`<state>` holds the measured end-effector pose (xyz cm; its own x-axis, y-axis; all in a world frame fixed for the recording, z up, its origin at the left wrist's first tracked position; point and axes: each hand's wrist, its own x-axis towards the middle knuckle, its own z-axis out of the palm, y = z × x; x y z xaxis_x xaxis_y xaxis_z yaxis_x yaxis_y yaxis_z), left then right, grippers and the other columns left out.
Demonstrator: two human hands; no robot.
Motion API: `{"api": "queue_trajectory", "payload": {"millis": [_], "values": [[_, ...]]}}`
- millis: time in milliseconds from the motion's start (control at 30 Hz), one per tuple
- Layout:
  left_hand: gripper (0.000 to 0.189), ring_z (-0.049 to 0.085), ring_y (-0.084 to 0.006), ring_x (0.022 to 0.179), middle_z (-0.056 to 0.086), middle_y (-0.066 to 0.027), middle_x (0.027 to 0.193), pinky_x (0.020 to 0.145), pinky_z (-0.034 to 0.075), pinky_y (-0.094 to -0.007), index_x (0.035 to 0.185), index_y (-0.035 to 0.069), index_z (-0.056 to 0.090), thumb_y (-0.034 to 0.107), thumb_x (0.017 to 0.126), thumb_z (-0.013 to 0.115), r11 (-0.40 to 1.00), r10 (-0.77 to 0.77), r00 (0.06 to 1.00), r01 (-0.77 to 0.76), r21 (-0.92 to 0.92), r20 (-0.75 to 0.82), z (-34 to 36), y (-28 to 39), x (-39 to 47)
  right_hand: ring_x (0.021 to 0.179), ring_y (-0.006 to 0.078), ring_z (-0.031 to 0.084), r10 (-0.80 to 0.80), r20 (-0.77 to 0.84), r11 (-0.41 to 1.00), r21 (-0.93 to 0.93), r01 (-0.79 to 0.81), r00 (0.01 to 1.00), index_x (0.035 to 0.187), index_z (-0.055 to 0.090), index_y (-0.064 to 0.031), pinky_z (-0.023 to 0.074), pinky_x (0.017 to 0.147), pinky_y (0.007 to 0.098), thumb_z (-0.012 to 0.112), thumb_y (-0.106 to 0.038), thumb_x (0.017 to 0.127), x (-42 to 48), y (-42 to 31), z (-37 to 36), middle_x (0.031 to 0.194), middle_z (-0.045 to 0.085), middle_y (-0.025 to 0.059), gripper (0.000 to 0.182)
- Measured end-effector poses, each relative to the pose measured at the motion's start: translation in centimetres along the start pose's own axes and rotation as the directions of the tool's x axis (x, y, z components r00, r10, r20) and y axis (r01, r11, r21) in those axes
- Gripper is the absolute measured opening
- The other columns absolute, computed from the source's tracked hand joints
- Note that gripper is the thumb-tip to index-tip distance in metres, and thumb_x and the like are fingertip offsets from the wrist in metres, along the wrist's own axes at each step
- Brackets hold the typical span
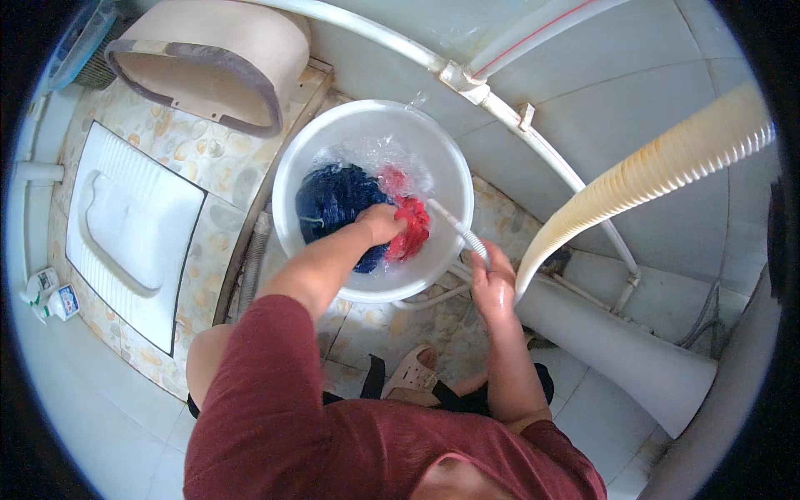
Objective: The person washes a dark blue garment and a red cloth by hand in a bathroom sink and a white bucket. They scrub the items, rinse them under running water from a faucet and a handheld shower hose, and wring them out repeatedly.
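A round white plastic basin (459, 181) holds water, a dark blue cloth (334, 197) and a red cloth (414, 234). My left hand (380, 224) reaches into it and grips the edge of the red cloth, over the dark blue one; its fingertips are partly hidden. With my right hand (492, 284), just outside the basin's right rim, I hold a thin white hose (474, 242), ribbed near my fingers. The hose's end points into the basin over the right side, and the water is splashing and bubbling around the cloths.
A squat toilet (131, 225) is set in the raised tiled step at left, with a beige ceramic fixture (250, 37) behind. Two bottles (62, 302) stand far left. A thick ribbed hose (631, 165) hangs at right above a white pedestal (612, 337). White pipes (550, 153) run along the wall.
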<state>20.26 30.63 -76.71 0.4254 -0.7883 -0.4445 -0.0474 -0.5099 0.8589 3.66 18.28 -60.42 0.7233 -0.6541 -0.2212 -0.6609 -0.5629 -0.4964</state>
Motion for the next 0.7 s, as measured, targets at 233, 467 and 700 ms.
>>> {"api": "queue_trajectory", "payload": {"millis": [233, 467, 700], "values": [[0.020, 0.058, -0.0190, 0.071, 0.060, -0.0096, 0.078, 0.069, 0.046, -0.0300, 0.084, -0.002, 0.058, 0.016, 0.077, 0.052, 0.501, -0.032, 0.996, 0.085, -0.862, 0.079, -8.9, 14.4, -8.6, 0.085, 0.0260, 0.056, 0.105, -0.084, 0.986, 0.140, -0.093, 0.991, 0.109, 0.050, -0.0051, 0.0415, 0.078, 0.0353, 0.049, -0.027, 0.087, 1.4, 0.4, 0.1, 0.091, 0.059, 0.0147, 0.031], [0.033, 0.056, -0.0293, 0.091, 0.058, -0.0184, 0.098, 0.085, 0.042, -0.0357, 0.100, -0.003, 0.053, 0.021, 0.078, 0.051, 0.957, -0.204, 0.958, 0.152, -0.249, -0.200, -12.2, 2.4, -3.8, 0.079, 0.0212, 0.054, 0.007, -0.034, 0.972, 0.235, 0.001, 0.999, 0.108, 0.051, -0.0035, 0.0421, 0.074, 0.0326, 0.050, -0.021, 0.086, 1.6, -1.2, -0.2, 0.083, 0.057, 0.0126, 0.028], [0.091, -0.006, -0.0381, 0.130, -0.005, -0.0122, 0.144, 0.091, 0.020, -0.0657, 0.138, 0.022, 0.014, 0.059, 0.067, 0.058, 0.505, -0.085, 0.994, 0.108, 0.856, -0.075, -7.2, 3.4, -4.2, 0.080, 0.0254, 0.056, -0.159, 0.039, 0.970, 0.191, 0.149, 0.987, 0.102, 0.055, -0.0008, 0.0440, 0.073, 0.0337, 0.055, -0.018, 0.082, 0.7, -1.5, 1.1, 0.087, 0.059, 0.0155, 0.026]]}}
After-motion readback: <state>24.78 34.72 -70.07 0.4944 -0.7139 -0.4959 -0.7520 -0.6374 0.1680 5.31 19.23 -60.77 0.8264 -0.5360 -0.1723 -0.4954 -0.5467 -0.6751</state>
